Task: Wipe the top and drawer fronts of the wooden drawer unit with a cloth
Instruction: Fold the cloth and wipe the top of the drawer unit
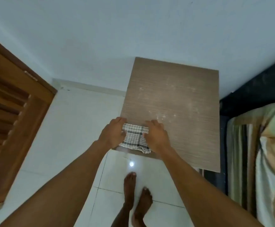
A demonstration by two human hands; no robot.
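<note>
Two hands, my left hand (113, 134) and right hand (156, 136), pinch the checked cloth (134, 139) at the drawer unit's top (174, 99) near corner; its overhanging edge could, seemingly, slip floorward.

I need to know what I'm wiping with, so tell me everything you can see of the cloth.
The cloth is a white woven-looking rag with a dark check pattern, folded or bunched. It lies on the near left corner of the wooden top, its rumpled lower edge hanging slightly over the front. The left hand and right hand press on its two sides.
</note>
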